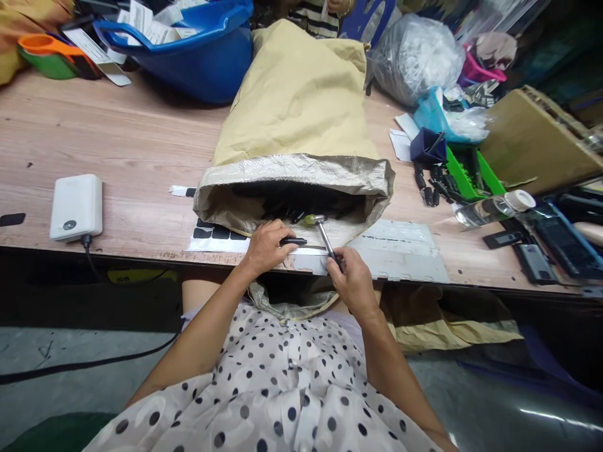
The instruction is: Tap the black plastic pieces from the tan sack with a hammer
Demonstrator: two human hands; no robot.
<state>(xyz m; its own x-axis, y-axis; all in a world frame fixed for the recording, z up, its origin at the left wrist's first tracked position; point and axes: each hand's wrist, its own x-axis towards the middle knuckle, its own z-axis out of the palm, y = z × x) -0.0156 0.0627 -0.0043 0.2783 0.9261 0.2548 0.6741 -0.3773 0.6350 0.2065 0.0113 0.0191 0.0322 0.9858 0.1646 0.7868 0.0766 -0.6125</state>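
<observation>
My left hand [267,247] is closed around a slim black piece [294,241] at the table's front edge. In my right hand [354,279] is a small hammer [325,237] with a metal shaft, a dark grip and a yellowish face on its head. The hammer's head is raised just beyond the black piece, apart from it. Behind both hands lies a large tan sack [301,94], its mouth rolled back toward me. Dark pieces [292,204] fill the shadowed opening; single shapes are hard to make out. Another sack [292,307] hangs open over my lap, under the table edge.
At left are a white box with a cable [76,207] and a blue basin [188,50] full of small cartons. To the right stand a green tray [471,176], a clear bottle [494,209] and black devices [534,260]. A person's hand [340,6] shows across the table.
</observation>
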